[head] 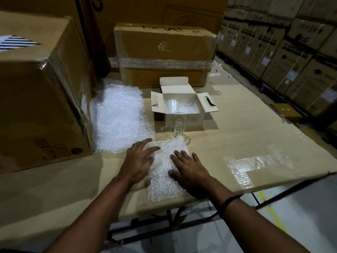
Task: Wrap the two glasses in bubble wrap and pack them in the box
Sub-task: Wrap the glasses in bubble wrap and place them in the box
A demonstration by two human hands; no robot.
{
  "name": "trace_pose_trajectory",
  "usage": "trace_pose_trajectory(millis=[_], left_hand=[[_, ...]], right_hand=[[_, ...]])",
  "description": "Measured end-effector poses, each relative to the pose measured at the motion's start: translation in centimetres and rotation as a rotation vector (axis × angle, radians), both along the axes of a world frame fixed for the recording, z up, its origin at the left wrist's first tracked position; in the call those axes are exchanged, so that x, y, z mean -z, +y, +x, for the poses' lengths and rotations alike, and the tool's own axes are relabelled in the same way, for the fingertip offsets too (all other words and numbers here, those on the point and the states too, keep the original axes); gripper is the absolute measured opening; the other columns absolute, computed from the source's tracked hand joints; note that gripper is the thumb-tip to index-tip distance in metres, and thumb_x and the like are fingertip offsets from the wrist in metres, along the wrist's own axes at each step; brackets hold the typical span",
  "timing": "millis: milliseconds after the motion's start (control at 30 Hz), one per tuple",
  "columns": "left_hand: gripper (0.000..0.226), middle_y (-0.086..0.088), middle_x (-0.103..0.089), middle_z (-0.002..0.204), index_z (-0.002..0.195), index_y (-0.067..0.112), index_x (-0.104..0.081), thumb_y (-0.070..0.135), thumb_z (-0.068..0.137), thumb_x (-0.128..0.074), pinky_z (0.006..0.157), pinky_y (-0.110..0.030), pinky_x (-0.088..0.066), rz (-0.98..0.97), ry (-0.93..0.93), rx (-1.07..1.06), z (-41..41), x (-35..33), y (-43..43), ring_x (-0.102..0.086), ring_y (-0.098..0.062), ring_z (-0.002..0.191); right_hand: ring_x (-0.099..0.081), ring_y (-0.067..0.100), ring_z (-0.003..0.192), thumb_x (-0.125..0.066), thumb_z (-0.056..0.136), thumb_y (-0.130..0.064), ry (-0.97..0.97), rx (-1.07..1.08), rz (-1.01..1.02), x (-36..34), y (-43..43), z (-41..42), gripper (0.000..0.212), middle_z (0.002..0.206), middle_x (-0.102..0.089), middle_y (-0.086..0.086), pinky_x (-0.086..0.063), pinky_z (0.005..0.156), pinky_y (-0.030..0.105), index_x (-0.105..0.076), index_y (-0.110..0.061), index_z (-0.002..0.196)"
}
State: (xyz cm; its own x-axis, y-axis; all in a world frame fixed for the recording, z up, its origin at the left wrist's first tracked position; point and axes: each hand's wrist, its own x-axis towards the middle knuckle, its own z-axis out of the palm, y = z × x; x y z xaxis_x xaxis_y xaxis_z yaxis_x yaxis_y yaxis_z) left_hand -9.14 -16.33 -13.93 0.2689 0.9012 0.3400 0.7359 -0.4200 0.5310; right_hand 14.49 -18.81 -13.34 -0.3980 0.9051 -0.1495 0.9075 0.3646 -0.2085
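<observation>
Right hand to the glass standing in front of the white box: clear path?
Probably yes: the right hand lies flat on the bubble wrap sheet, holding nothing, and the glass stands at the sheet's far edge, nothing between them.

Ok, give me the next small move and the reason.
Probably lift the right hand to the bare glass standing just beyond the bubble wrap sheet and lay it on the sheet: both hands lie flat there, and the left hand can hold it down.

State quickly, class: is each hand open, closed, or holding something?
Left hand: open, fingers spread on the bubble wrap sheet.
Right hand: open, pressing flat on the same sheet.
</observation>
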Motion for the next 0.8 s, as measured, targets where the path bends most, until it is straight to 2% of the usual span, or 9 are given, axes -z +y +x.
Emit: trace_pose_trajectory(millis=[67,133,233,333,433,533,567,700,800], left_hand=[[0.048,0.007,-0.035,0.153,0.127,0.043,-0.06,0.059,0.088,-0.035,0.106,-0.043,-0.02,-0.037,0.15,0.074,0.0,0.2,-0.1,-0.023,-0.021,0.137],[0.058,0.005,-0.034,0.154,0.123,0.044,-0.061,0.069,0.08,-0.032,0.108,-0.045,-0.017,-0.105,0.246,0.037,0.0,0.5,0.1,-0.02,-0.026,0.14],[0.071,0.002,-0.035,0.154,0.126,0.042,-0.06,0.073,0.073,-0.026,0.11,-0.043,-0.013,-0.15,0.298,-0.042,0.2,0.5,0.3,-0.02,-0.027,0.141],[0.077,0.005,-0.034,0.154,0.129,0.041,-0.057,0.075,0.069,-0.023,0.109,-0.038,-0.01,-0.153,0.344,-0.077,0.4,0.5,0.2,-0.019,-0.024,0.141],[0.075,0.006,-0.038,0.151,0.127,0.038,-0.059,0.075,0.069,-0.027,0.108,-0.036,-0.01,-0.133,0.318,-0.091,0.5,0.4,0.1,-0.023,-0.022,0.14],[0.07,0.007,-0.043,0.148,0.123,0.037,-0.062,0.071,0.073,-0.027,0.107,-0.036,-0.012,-0.118,0.266,-0.092,0.5,0.5,0.0,-0.025,-0.021,0.138],[0.067,0.007,-0.044,0.146,0.122,0.036,-0.063,0.07,0.075,-0.027,0.107,-0.037,-0.014,-0.116,0.245,-0.098,0.4,0.6,0.0,-0.027,-0.021,0.137],[0.044,0.006,-0.052,0.139,0.116,0.034,-0.068,0.051,0.085,-0.043,0.103,-0.039,-0.022,-0.123,0.199,-0.132,0.4,1.1,0.5,-0.035,-0.021,0.131],[0.035,0.002,-0.061,0.127,0.107,0.027,-0.073,0.033,0.082,-0.048,0.099,-0.04,-0.03,-0.097,0.088,-0.167,0.4,1.3,0.7,-0.048,-0.025,0.121]], right_hand=[[0.002,0.014,0.149,-0.024,0.098,-0.06,0.008,-0.013,-0.034,-1.0,0.6,0.2,0.065,0.163,-0.004,-0.004,0.002,0.119,0.045,-0.013,-0.029,0.153],[-0.01,0.017,0.149,-0.034,0.098,-0.055,0.084,0.047,0.033,-2.0,0.8,0.5,0.061,0.162,-0.015,-0.001,-0.007,0.119,0.043,-0.026,-0.027,0.151],[-0.048,0.027,0.125,-0.055,0.088,-0.055,0.147,0.419,0.186,-3.0,0.4,1.0,0.059,0.139,-0.051,0.005,-0.039,0.103,0.039,-0.05,-0.021,0.135],[-0.06,0.027,0.098,-0.067,0.074,-0.064,-0.005,0.6,-0.058,-3.7,0.5,1.0,0.057,0.107,-0.063,0.004,-0.047,0.079,0.035,-0.056,-0.019,0.108],[-0.063,0.024,0.087,-0.077,0.069,-0.044,0.133,0.656,-0.23,-4.3,1.4,0.9,0.041,0.094,-0.067,0.003,-0.046,0.067,0.03,-0.058,-0.017,0.092],[-0.063,0.028,0.086,-0.066,0.072,-0.016,0.205,0.58,-0.094,-5.5,2.0,0.4,0.013,0.088,-0.064,0.006,-0.044,0.063,0.028,-0.057,-0.015,0.082],[-0.062,0.029,0.087,-0.061,0.074,-0.009,0.212,0.526,-0.002,-5.9,2.1,0.2,0.012,0.089,-0.062,0.006,-0.042,0.063,0.028,-0.054,-0.016,0.08],[-0.058,0.028,0.087,-0.055,0.078,0.005,0.069,0.225,0.37,-7.1,1.1,-1.7,0.033,0.101,-0.062,0.006,-0.038,0.06,0.03,-0.059,-0.016,0.103],[-0.058,0.029,0.089,-0.058,0.08,-0.001,-0.062,0.022,0.411,-5.9,0.0,-3.5,0.033,0.102,-0.064,0.009,-0.044,0.065,0.033,-0.061,-0.013,0.11]])
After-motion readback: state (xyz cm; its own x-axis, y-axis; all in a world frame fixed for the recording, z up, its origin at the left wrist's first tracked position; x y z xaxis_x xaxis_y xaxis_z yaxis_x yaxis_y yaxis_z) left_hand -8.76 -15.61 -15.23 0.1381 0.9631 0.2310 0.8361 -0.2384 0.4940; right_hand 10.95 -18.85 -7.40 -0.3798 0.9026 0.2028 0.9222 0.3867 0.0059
